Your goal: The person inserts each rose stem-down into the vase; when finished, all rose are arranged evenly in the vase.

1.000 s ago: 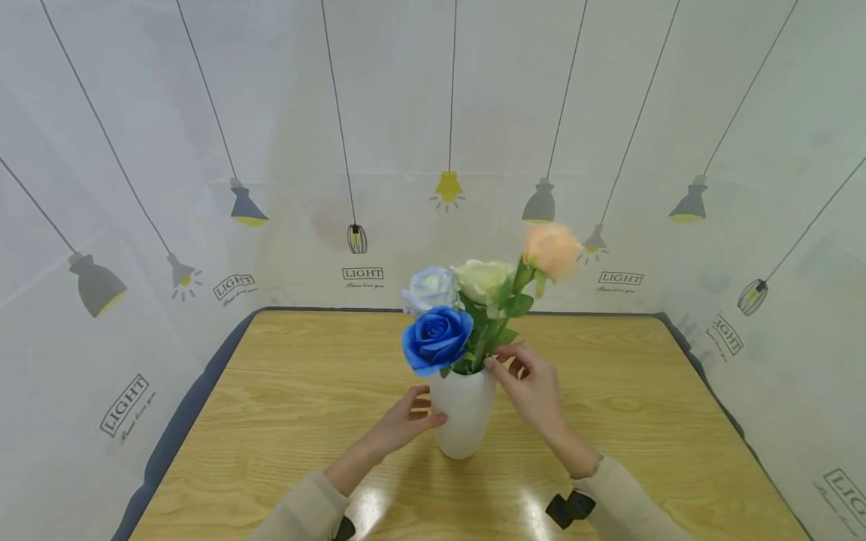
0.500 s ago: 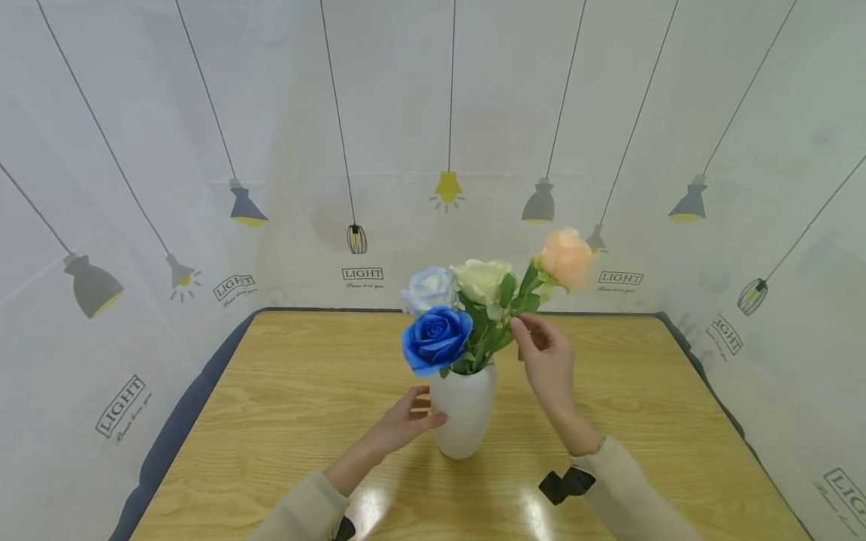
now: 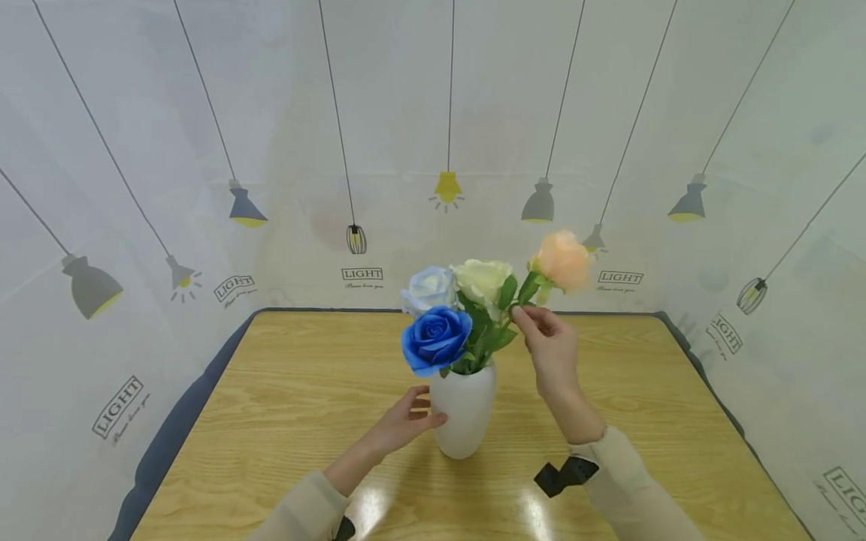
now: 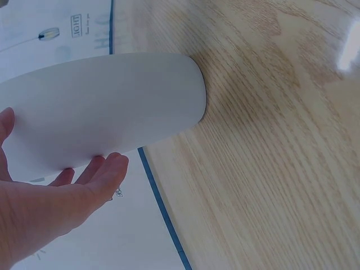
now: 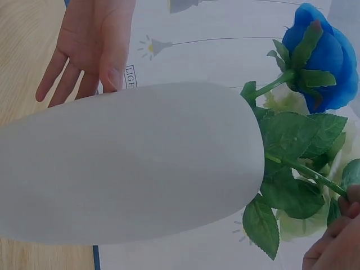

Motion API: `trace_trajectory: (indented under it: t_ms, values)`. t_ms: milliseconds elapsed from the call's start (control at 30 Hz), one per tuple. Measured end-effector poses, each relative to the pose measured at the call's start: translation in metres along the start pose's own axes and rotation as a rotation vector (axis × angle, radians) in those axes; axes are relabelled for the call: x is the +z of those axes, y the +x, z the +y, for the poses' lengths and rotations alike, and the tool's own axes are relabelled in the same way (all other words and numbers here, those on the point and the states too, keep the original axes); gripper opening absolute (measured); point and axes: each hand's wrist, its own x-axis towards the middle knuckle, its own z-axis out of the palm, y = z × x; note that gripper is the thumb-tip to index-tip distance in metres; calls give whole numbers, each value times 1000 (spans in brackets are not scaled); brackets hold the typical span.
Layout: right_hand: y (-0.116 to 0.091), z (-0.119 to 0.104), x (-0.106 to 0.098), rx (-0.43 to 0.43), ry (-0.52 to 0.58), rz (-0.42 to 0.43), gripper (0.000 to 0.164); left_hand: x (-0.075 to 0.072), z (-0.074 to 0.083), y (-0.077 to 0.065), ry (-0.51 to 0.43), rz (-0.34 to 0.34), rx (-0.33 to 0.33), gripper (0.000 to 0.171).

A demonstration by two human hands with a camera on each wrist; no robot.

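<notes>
A white vase [image 3: 463, 413] stands upright on the table, holding artificial roses. A dark blue rose [image 3: 437, 340], a pale blue rose [image 3: 430, 290] and a cream rose [image 3: 483, 281] cluster at its left and middle. The peach rose [image 3: 563, 260] leans out at the right. My left hand [image 3: 401, 425] holds the vase's left side, thumb in front and fingers partly hidden behind. In the left wrist view, the vase [image 4: 112, 107] rests base-down on the wood. My right hand [image 3: 553, 347] pinches the peach rose's stem, under its bloom; green leaves [image 5: 289, 132] surround the vase's mouth.
The wooden table [image 3: 291, 391] has a dark blue edge [image 3: 179, 417]. Behind and beside it hang pale cloth walls [image 3: 298, 150] printed with lamps. A black wrist camera [image 3: 565, 475] sits on the right sleeve.
My right hand has moved from near the vase's mouth up and right along the stem. The peach rose has swung slightly right. My left hand and the vase stay put.
</notes>
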Motion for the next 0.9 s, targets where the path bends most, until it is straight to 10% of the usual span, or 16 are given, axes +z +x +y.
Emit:
trace_trajectory:
  t_ms: [533,900]
  values:
    - [-30,-17,10,-132,-213,-153,17,-1,33,-20,-18,-12,-4,65]
    - [-22,22,7,-95,-211,-199,20,1,2,-1,-8,1,-11,72]
